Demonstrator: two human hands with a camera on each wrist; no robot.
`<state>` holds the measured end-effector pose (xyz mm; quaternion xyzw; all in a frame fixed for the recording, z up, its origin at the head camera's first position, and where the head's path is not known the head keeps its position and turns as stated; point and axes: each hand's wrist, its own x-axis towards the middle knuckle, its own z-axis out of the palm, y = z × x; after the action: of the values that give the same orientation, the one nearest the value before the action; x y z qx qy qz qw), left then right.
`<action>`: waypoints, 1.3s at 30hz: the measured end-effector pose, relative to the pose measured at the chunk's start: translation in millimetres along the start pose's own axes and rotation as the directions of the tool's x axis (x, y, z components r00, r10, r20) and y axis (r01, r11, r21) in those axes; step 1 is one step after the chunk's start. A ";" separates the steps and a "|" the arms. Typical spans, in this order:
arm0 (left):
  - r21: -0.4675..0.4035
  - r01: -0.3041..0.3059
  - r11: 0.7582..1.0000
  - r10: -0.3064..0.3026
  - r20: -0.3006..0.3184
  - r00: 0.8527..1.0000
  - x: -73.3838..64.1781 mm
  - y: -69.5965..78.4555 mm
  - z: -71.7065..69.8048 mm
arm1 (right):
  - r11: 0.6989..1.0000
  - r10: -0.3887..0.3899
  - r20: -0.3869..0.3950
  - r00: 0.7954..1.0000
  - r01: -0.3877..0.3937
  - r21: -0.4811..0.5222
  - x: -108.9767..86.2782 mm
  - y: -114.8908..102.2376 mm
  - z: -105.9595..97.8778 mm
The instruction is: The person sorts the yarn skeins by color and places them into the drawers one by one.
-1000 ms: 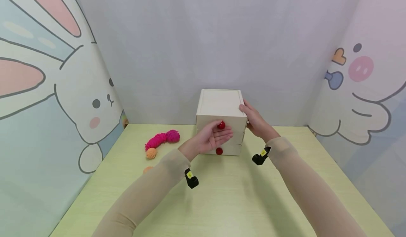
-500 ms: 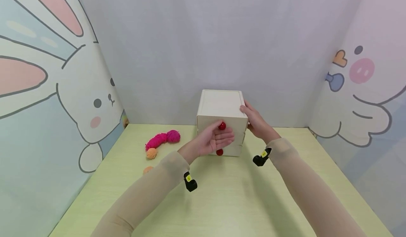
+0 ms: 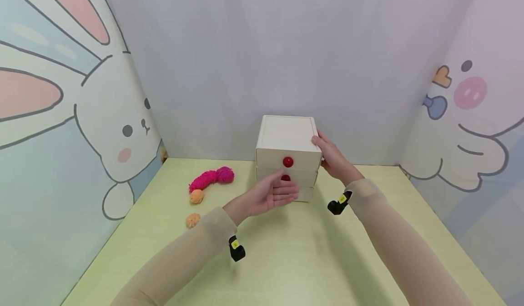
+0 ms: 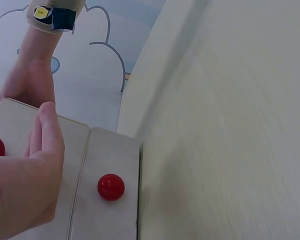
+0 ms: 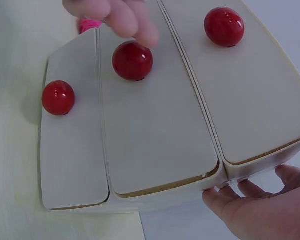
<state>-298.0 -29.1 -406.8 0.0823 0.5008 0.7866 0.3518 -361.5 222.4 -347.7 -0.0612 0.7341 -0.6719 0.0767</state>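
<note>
A white box of three stacked drawers [image 3: 288,133] stands at the back of the table, each drawer front bearing a round red knob. My left hand [image 3: 268,194] is in front of the drawers with its fingers extended. Its thumb partly covers the middle knob [image 3: 285,178] in the head view; whether it touches cannot be told. The right wrist view shows the left fingertips close by that knob [image 5: 132,61]. The top knob [image 3: 288,162] is uncovered. My right hand [image 3: 333,158] rests on the box's right side, thumb at the top edge and fingers against the side wall.
Left of the box lie a twisted pink yarn bundle [image 3: 210,178], an orange yarn ball [image 3: 197,196] and another orange one [image 3: 193,220] nearer the front. A pale curtain [image 3: 286,60] hangs behind the table [image 3: 294,260]. Cartoon-printed panels flank both sides.
My left hand has moved down from the top knob to beside the middle knob, and now hides the lowest knob in the head view. The right hand stays on the box.
</note>
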 end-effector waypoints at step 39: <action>-0.130 0.013 0.991 -0.031 -0.136 0.990 28.5 -23.5 -16.7 | 1.000 -0.015 0.012 1.000 0.015 0.026 -3.2 -0.3 0.9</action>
<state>-316.1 -17.2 -441.1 -0.0003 0.4730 0.8171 0.3295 -358.2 222.0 -347.3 -0.0697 0.7246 -0.6814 0.0769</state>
